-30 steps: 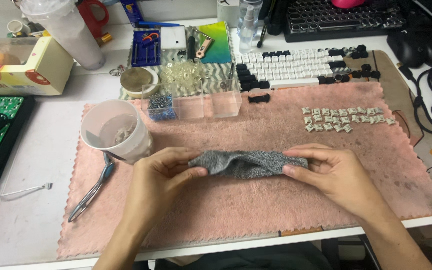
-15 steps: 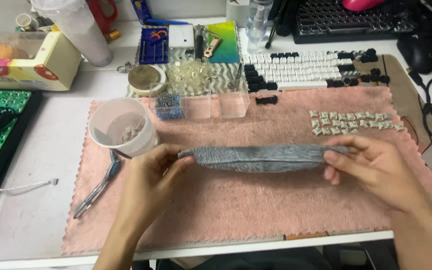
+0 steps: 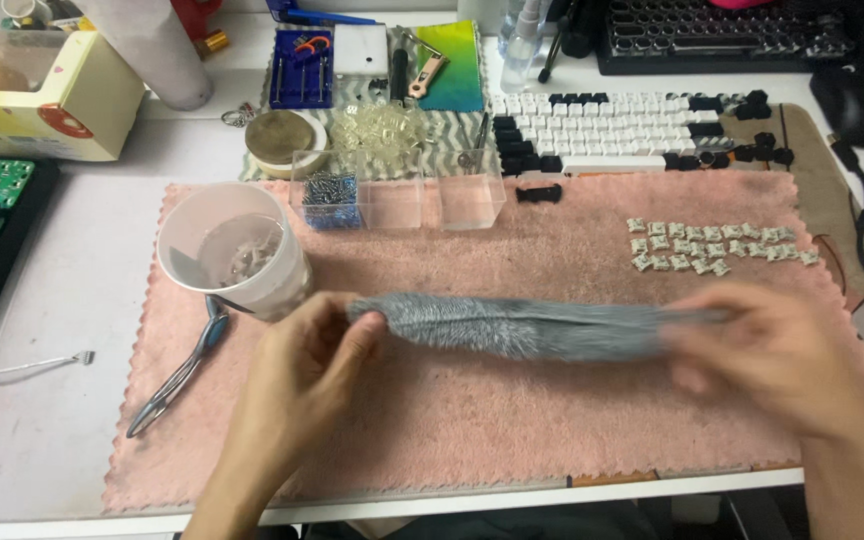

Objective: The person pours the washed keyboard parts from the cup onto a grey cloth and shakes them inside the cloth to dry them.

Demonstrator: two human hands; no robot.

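Grey cloth (image 3: 542, 327) hangs stretched flat just above the pink mat (image 3: 552, 450), each end pinched by a hand; left hand (image 3: 297, 375) and blurred right hand (image 3: 762, 365) are well apart; even tension would help avoid twisting it

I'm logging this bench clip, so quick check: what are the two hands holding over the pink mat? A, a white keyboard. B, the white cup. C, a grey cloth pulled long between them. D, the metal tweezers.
C: the left hand and right hand each grip an end of the grey cloth, stretched between them above the pink mat; the cup and tweezers lie untouched.
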